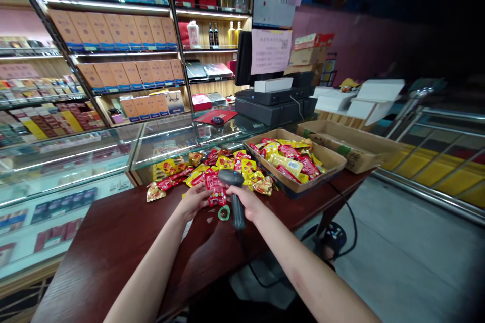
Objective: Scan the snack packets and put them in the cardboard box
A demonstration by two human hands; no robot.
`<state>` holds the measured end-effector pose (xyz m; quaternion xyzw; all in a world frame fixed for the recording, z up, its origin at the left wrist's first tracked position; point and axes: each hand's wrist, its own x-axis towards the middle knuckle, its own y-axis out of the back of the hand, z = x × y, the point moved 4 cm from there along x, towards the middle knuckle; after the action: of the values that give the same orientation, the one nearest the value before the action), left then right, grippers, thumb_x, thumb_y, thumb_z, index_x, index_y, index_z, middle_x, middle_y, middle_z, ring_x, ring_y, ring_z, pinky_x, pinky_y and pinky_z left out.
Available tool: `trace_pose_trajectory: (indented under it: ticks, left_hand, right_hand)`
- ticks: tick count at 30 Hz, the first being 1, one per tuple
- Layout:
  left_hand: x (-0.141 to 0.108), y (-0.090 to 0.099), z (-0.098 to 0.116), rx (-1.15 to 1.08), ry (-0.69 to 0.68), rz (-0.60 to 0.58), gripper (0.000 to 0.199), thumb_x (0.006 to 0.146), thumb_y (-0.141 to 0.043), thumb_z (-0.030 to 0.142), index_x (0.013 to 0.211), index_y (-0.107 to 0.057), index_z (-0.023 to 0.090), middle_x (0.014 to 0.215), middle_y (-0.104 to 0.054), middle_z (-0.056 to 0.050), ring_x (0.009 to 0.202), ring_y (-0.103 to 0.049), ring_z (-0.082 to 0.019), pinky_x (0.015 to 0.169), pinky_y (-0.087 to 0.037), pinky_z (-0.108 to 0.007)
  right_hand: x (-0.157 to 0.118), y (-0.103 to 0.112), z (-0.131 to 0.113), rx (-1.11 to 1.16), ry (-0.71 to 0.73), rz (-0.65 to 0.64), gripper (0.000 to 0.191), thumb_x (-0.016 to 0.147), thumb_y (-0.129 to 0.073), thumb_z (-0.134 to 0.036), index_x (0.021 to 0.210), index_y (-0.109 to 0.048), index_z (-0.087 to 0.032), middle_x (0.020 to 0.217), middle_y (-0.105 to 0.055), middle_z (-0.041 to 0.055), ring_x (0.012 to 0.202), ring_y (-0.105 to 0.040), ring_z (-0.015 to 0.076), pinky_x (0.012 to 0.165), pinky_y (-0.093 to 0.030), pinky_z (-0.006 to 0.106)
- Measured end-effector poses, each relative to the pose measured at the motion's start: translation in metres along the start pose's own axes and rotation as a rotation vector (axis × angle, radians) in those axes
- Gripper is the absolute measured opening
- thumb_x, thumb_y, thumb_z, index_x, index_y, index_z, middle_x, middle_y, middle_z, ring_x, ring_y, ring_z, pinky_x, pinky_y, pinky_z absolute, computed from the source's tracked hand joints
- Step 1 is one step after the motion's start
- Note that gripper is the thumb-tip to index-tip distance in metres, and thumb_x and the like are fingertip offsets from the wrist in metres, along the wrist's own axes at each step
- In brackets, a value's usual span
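Note:
My left hand is closed on a red snack packet, held up over the dark red table. The fingers of my right hand wrap round the handle of a black barcode scanner, whose head is close beside the packet. Just below the packet, a small green round item lies on the table. Behind both hands spreads a loose pile of red and yellow packets. To the right stands a cardboard box with more packets in it.
A second, shallow cardboard box stands at the right. Behind the pile are a glass counter, a monitor and a black cash drawer. A cable hangs off the table's right edge, near metal railings.

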<state>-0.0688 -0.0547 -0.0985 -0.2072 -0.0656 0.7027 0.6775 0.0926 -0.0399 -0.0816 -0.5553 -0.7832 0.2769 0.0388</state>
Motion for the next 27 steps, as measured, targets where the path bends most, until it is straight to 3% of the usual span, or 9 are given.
trace_pose_trajectory:
  ticks: [4, 9, 16, 22, 27]
  left_hand:
    - [0.000, -0.004, -0.001, 0.050, 0.022, -0.019, 0.025, 0.069, -0.076, 0.020, 0.086, -0.060, 0.013, 0.084, -0.065, -0.006, 0.069, -0.065, -0.014, 0.065, -0.058, -0.030]
    - [0.003, -0.009, 0.004, 0.115, 0.028, -0.063, 0.032, 0.062, -0.081, 0.025, 0.087, -0.066, 0.011, 0.086, -0.069, -0.009, 0.070, -0.067, -0.017, 0.063, -0.058, -0.029]
    - [0.046, -0.012, 0.046, 0.088, -0.019, 0.053, 0.032, 0.059, -0.082, 0.022, 0.086, -0.068, 0.014, 0.082, -0.070, -0.006, 0.065, -0.065, -0.014, 0.059, -0.054, -0.024]
    - [0.087, -0.026, 0.078, 0.187, -0.052, 0.093, 0.033, 0.055, -0.084, 0.021, 0.084, -0.067, 0.014, 0.083, -0.070, -0.006, 0.066, -0.064, -0.013, 0.059, -0.051, -0.022]
    - [0.101, -0.040, 0.078, 0.245, -0.032, 0.100, 0.031, 0.054, -0.084, 0.019, 0.079, -0.066, 0.014, 0.078, -0.069, -0.004, 0.061, -0.061, -0.011, 0.057, -0.050, -0.023]
  right_hand:
    - [-0.004, 0.004, -0.007, -0.128, 0.090, 0.023, 0.025, 0.059, -0.062, -0.014, 0.083, -0.069, -0.015, 0.050, -0.054, -0.0041, 0.052, -0.051, 0.0103, 0.055, -0.042, 0.021]
    - [-0.015, 0.000, -0.017, -0.260, 0.154, 0.036, 0.016, 0.059, -0.062, -0.017, 0.073, -0.067, -0.014, 0.050, -0.053, -0.0050, 0.048, -0.042, 0.0079, 0.050, -0.034, 0.021]
    - [-0.016, -0.005, -0.028, -0.420, 0.272, 0.151, 0.005, 0.060, -0.059, -0.019, 0.064, -0.061, -0.016, 0.056, -0.055, -0.0048, 0.058, -0.049, 0.0100, 0.058, -0.038, 0.022]
    - [-0.003, -0.007, -0.021, -0.312, 0.135, 0.070, 0.012, 0.063, -0.062, -0.021, 0.074, -0.062, -0.015, 0.069, -0.064, 0.0022, 0.062, -0.061, 0.0140, 0.055, -0.051, 0.026]
    - [0.002, -0.012, -0.021, -0.416, 0.076, 0.077, 0.006, 0.068, -0.061, -0.021, 0.066, -0.058, -0.016, 0.049, -0.057, 0.0010, 0.041, -0.054, 0.0133, 0.036, -0.043, 0.023]
